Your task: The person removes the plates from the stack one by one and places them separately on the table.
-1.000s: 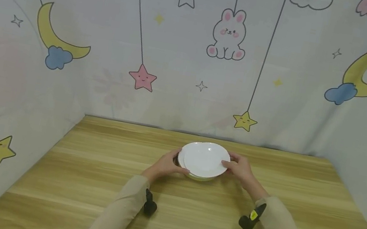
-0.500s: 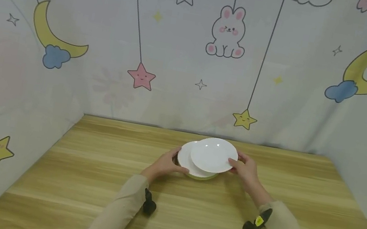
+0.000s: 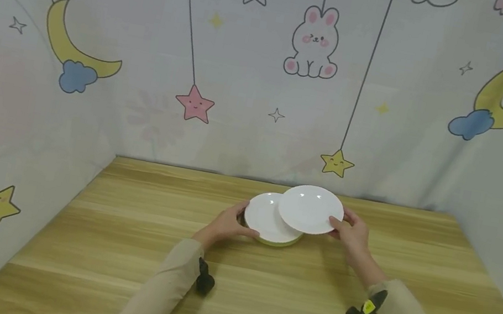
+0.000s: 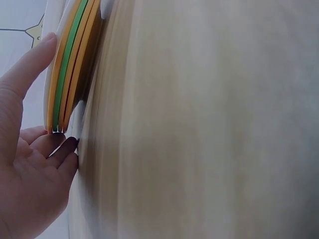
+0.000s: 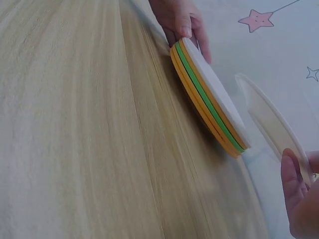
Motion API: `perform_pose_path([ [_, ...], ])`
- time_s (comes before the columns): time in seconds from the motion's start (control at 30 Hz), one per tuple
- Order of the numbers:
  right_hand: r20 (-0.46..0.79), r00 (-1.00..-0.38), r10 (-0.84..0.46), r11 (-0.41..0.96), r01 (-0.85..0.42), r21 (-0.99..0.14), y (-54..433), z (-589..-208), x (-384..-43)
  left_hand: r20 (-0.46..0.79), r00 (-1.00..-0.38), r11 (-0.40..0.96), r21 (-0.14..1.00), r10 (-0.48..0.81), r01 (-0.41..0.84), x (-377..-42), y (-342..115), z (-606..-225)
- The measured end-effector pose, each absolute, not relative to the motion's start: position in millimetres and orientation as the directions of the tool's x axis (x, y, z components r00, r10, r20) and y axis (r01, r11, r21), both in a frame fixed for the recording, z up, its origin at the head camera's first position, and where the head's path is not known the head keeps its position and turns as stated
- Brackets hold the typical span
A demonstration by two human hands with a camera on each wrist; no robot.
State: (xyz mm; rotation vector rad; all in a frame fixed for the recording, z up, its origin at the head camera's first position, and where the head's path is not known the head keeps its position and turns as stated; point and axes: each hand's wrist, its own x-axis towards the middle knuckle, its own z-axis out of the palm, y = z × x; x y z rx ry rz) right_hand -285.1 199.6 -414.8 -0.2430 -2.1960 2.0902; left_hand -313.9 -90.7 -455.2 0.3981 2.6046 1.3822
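Observation:
In the head view a white plate [image 3: 310, 208] is raised at a slight tilt, and my right hand [image 3: 353, 237] pinches its right rim, thumb on top. Below and left of it lies a stack of plates [image 3: 266, 217] with another white plate uppermost. My left hand [image 3: 225, 225] grips the stack's left side, thumb at the near edge and fingers toward the far side. From the right wrist, orange and green layers [image 5: 214, 107] show under the white one, and a gap separates the raised plate [image 5: 274, 119] from the stack. The raised plate hides part of the stack's right side in the head view.
The wooden table [image 3: 251, 303] carries the stack near its back edge. A patterned cloth [image 3: 247, 66] with moons, stars and rabbits hangs behind and along both sides. Each wrist wears a small black camera [image 3: 204, 280].
My right hand has lifted the upper white plate up and to the right, off the stack, uncovering more of the white plate below. The left hand has stayed on the stack.

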Motion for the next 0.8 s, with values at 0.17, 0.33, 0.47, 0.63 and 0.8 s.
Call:
perform_pose_path([
  [0.17,-0.069,-0.971,0.231,0.036,0.080,-0.996,205.0,-410.4,-284.1,-0.011,-0.949,0.517,0.841,0.315,0.162,-315.2,-90.3,-454.4],
  [0.33,-0.056,-0.962,0.266,0.027,0.066,-0.997,214.3,-412.4,-283.6,-0.007,-0.950,0.514,0.842,0.313,0.163,-315.5,-90.8,-454.5],
  [0.47,-0.035,-0.953,0.299,-0.002,0.036,-0.999,222.4,-419.7,-285.3,-0.001,-0.949,0.522,0.835,0.316,0.173,-315.4,-91.1,-455.5],
  [0.63,-0.021,-0.945,0.325,-0.037,0.010,-0.999,230.1,-422.3,-283.1,-0.003,-0.949,0.527,0.832,0.315,0.173,-315.1,-90.6,-456.4],
  [0.8,-0.048,-0.945,0.323,-0.024,0.043,-0.999,238.5,-420.4,-277.8,-0.011,-0.947,0.524,0.835,0.320,0.168,-314.2,-90.2,-455.2],
])
